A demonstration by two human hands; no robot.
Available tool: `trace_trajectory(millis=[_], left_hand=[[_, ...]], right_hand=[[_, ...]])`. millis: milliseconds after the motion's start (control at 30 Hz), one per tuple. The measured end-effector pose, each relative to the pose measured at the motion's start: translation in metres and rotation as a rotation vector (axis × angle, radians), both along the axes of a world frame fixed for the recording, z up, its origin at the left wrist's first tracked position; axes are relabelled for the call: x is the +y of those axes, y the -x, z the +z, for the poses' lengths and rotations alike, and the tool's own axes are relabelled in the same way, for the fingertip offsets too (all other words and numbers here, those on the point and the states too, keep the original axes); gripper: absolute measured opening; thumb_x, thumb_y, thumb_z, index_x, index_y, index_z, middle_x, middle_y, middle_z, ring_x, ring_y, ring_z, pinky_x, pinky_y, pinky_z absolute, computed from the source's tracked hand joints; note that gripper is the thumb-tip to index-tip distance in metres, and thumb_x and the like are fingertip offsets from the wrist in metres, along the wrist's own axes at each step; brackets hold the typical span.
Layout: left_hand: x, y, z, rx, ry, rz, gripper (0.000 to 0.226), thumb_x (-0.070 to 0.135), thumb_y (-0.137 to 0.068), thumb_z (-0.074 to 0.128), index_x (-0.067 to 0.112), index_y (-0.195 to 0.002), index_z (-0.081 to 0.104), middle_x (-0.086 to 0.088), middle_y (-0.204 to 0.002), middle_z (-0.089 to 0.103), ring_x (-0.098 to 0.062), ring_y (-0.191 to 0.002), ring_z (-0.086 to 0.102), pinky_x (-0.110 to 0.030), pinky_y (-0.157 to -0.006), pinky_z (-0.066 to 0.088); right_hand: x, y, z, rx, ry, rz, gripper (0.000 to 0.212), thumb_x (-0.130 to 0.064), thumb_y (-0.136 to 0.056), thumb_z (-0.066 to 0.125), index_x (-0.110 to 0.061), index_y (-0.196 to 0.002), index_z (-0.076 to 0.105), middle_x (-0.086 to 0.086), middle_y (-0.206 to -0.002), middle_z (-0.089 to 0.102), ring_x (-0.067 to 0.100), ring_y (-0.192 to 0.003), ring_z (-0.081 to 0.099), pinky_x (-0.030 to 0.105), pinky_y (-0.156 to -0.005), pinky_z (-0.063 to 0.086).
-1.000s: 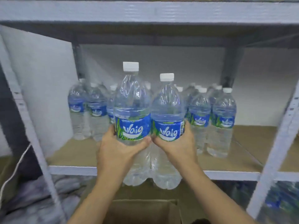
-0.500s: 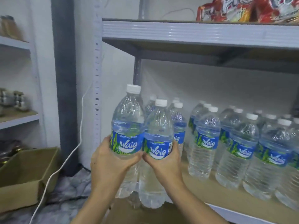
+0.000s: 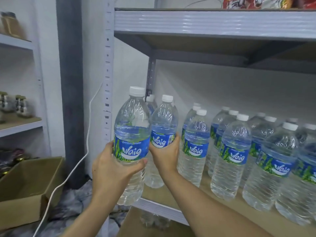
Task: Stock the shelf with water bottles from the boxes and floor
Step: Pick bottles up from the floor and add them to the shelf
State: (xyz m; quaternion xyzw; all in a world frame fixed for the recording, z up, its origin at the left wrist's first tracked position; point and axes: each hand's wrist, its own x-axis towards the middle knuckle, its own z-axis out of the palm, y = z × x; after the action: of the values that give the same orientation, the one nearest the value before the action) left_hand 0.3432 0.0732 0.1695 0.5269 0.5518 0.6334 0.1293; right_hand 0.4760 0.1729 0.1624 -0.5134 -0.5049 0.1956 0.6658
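Note:
My left hand (image 3: 112, 170) grips a clear water bottle (image 3: 132, 134) with a blue label and white cap, held upright in front of the shelf's left front edge. My right hand (image 3: 165, 156) grips a second, similar bottle (image 3: 163, 127), whose base rests on or just above the wooden shelf board (image 3: 201, 200) near its left end. Several matching bottles (image 3: 234, 154) stand in rows on the board to the right. A couple more caps show behind the held bottles.
A white perforated upright post (image 3: 107, 69) stands left of the held bottles. An open cardboard box (image 3: 29, 185) lies on the floor at left, with a white cable (image 3: 71, 173) beside it. Another box (image 3: 136, 224) sits below the shelf. Red snack packs (image 3: 256, 2) lie on the upper shelf.
The view swung left and closer to the shelf. My right hand carried its bottle forward over the shelf's left end; the left bottle stays outside the front edge.

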Motion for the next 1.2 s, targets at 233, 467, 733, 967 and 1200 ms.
trace_trajectory(millis=[233,467,733,967,1200], left_hand=[[0.009,0.003,-0.005,0.061,-0.023,0.024,0.070,0.057,-0.041,0.085,0.030,-0.100,0.058,0.012,-0.089,0.069,-0.016,-0.087,0.067,-0.042,-0.079,0.055],[0.017,0.000,-0.013,0.029,-0.012,0.030,0.071,0.063,-0.040,0.081,0.032,-0.100,0.059,0.014,-0.088,0.070,-0.016,-0.089,0.067,-0.043,-0.082,0.055],[0.021,-0.004,-0.015,0.005,-0.022,0.034,0.067,0.065,-0.040,0.080,0.029,-0.091,0.057,0.015,-0.080,0.069,-0.013,-0.084,0.066,-0.042,-0.079,0.055],[0.028,-0.010,-0.022,-0.027,0.002,0.034,0.073,0.069,-0.037,0.080,0.033,-0.097,0.058,0.017,-0.086,0.069,-0.022,-0.096,0.065,-0.047,-0.084,0.054],[0.033,-0.009,-0.022,-0.015,0.002,0.036,0.072,0.070,-0.038,0.080,0.033,-0.096,0.059,0.019,-0.085,0.068,-0.022,-0.099,0.063,-0.046,-0.086,0.053]], right_hand=[[0.034,0.004,-0.021,0.013,0.119,-0.045,0.089,-0.032,-0.060,0.087,-0.020,-0.135,0.042,0.000,-0.113,0.063,0.018,-0.101,0.062,0.028,-0.081,0.048],[0.050,-0.009,-0.032,-0.024,0.100,-0.003,0.092,-0.039,-0.048,0.085,-0.025,-0.128,0.042,-0.003,-0.107,0.065,0.017,-0.098,0.064,0.034,-0.084,0.054],[0.062,-0.024,-0.032,-0.065,0.103,0.042,0.101,-0.047,-0.044,0.083,-0.033,-0.133,0.038,-0.014,-0.104,0.062,0.008,-0.097,0.064,0.030,-0.086,0.053],[0.062,-0.027,-0.039,-0.085,0.142,0.067,0.105,-0.057,-0.043,0.083,-0.044,-0.134,0.031,-0.014,-0.115,0.062,0.010,-0.106,0.063,0.041,-0.094,0.053],[0.063,-0.023,-0.041,-0.084,0.167,0.030,0.104,-0.056,-0.045,0.083,-0.041,-0.135,0.032,-0.011,-0.120,0.055,0.012,-0.114,0.055,0.040,-0.101,0.048]])
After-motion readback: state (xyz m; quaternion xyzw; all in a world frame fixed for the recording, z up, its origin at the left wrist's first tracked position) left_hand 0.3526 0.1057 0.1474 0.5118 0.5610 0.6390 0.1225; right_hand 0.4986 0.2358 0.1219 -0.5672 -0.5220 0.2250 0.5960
